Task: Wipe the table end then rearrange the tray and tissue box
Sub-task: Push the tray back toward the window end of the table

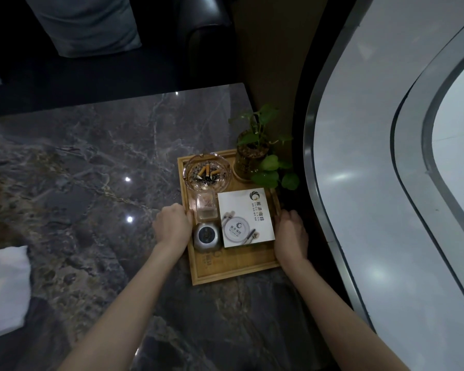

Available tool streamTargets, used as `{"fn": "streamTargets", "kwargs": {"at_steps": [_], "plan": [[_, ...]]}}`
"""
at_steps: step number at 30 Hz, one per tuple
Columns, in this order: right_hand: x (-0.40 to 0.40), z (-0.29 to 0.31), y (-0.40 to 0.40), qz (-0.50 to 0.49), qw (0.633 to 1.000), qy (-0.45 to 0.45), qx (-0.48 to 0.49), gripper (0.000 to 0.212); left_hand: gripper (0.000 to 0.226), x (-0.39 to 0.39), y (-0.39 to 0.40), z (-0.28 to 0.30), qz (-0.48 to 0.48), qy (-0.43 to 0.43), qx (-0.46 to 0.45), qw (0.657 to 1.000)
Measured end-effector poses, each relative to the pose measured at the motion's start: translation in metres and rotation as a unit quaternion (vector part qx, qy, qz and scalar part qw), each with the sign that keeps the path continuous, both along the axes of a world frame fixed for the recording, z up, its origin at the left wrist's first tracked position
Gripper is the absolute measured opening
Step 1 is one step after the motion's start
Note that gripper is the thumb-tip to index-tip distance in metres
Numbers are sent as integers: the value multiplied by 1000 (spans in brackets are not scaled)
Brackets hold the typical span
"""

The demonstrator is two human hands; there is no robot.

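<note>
A wooden tray sits at the right end of the dark marble table. On the tray lies a white tissue box printed with a logo and a plate picture. My left hand grips the tray's left rim. My right hand grips its right rim. A white cloth lies on the table at the far left, away from both hands.
The tray also holds a glass ashtray with cigarette butts, a small clear holder, a round metal container and a potted plant. A dark sofa with a grey cushion lies beyond the table. A curved pale ledge runs along the right.
</note>
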State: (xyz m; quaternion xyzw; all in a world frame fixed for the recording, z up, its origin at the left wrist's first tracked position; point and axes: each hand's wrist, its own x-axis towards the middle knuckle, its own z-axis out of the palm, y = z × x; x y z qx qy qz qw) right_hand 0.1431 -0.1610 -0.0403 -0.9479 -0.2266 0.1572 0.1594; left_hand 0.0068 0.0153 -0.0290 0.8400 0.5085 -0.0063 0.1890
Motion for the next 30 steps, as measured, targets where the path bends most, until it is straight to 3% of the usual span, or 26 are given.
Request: {"fn": "streamTargets", "kwargs": {"at_steps": [2,8,13,17,22,30], "plan": [[-1,-3,0,18,999,7,-25,22,31,-1,0,-2,-1,-8,-5,1000],[-1,0,-5,-18,997,56,44,22,29,-12,-6,-3,-14,-51,-18,998],[-8,0,-24,32,994,38,93,46,24,-32,-33,6,-16,-118,-8,993],[-32,1,-44,56,988,9,143,48,50,-59,-63,3,-47,-133,-22,990],[-69,-2,-66,121,987,7,109,58,74,-83,-92,-15,-148,-61,-8,987],[-98,-18,-98,170,985,-9,2,69,83,-103,-128,-29,-139,-33,-29,989]]}}
